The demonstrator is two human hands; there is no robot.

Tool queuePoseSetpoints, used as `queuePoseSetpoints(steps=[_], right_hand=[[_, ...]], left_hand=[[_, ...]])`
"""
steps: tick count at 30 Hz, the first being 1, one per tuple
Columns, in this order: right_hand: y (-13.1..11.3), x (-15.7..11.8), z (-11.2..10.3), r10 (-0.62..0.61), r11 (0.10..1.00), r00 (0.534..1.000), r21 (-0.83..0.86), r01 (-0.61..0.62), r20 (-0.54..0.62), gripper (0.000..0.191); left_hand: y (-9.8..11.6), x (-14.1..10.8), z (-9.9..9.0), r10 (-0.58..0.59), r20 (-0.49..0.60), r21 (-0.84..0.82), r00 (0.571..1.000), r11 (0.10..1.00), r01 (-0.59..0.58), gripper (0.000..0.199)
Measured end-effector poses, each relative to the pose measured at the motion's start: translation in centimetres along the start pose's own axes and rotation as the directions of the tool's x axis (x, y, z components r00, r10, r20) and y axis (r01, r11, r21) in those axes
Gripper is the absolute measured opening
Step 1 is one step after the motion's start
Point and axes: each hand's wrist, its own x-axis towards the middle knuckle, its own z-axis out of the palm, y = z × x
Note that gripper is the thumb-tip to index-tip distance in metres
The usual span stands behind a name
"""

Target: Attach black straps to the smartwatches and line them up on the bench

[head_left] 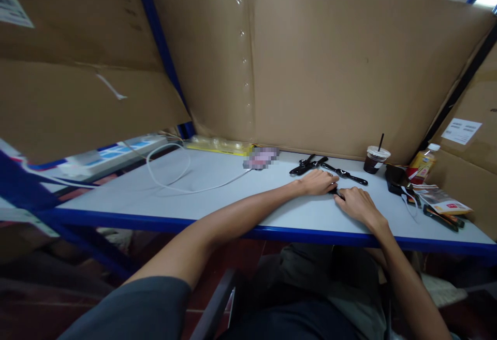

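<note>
My left hand and my right hand are close together over the tabletop, fingers curled. A slim black item shows between them, gripped by both; it is mostly covered, and its kind cannot be made out. Just beyond my hands lies a long black strap-like piece with a shiny wider middle, much like a wristwatch. To the left of it, several similar black pieces are heaped across one another, near my left fingers.
The pale table has a blue front edge. A lidded cup with a straw, a bottle, a black tray and a packet stand or lie at right. A white cable runs to a blurred phone-like item. Cardboard walls the back.
</note>
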Motion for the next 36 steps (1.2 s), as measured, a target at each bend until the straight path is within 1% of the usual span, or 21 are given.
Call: queuePoseSetpoints(steps=[5, 9, 14, 22, 25, 33, 36], right_hand=[[0.0, 0.0, 0.0, -0.005, 1.0, 1.0, 0.0, 0.005, -0.007, 0.045], [0.1, 0.0, 0.1, -0.009, 1.0, 1.0, -0.004, 0.009, -0.014, 0.047], [0.2, 0.1, 0.1, -0.013, 1.0, 1.0, -0.006, 0.013, -0.014, 0.048], [0.1, 0.1, 0.1, -0.009, 1.0, 1.0, -0.02, 0.009, -0.006, 0.047], [0.1, 0.0, 0.1, -0.014, 1.0, 1.0, -0.018, 0.014, -0.009, 0.046], [0.2, 0.1, 0.1, -0.021, 1.0, 1.0, -0.011, 0.021, -0.003, 0.045], [0.1, 0.0, 0.0, -0.011, 1.0, 1.0, -0.016, 0.011, 0.011, 0.045]], left_hand=[[-0.1, 0.2, 0.0, 0.004, 0.03, -0.017, 1.0, 1.0, -0.003, 0.034], [0.0, 0.1, -0.2, -0.013, 0.039, -0.034, 0.999, 0.999, 0.014, 0.03], [0.5, 0.0, -0.2, -0.051, 0.039, -0.014, 0.998, 0.999, 0.052, 0.031], [0.6, 0.0, 0.3, -0.046, 0.026, 0.015, 0.999, 0.999, 0.045, 0.034], [0.7, 0.0, 0.3, -0.068, 0.029, 0.011, 0.997, 0.998, 0.068, 0.034], [1.0, 0.1, -0.1, -0.129, 0.078, 0.031, 0.989, 0.991, 0.127, 0.031], [1.3, 0.2, 0.0, -0.165, 0.071, 0.011, 0.984, 0.986, 0.164, 0.03]])
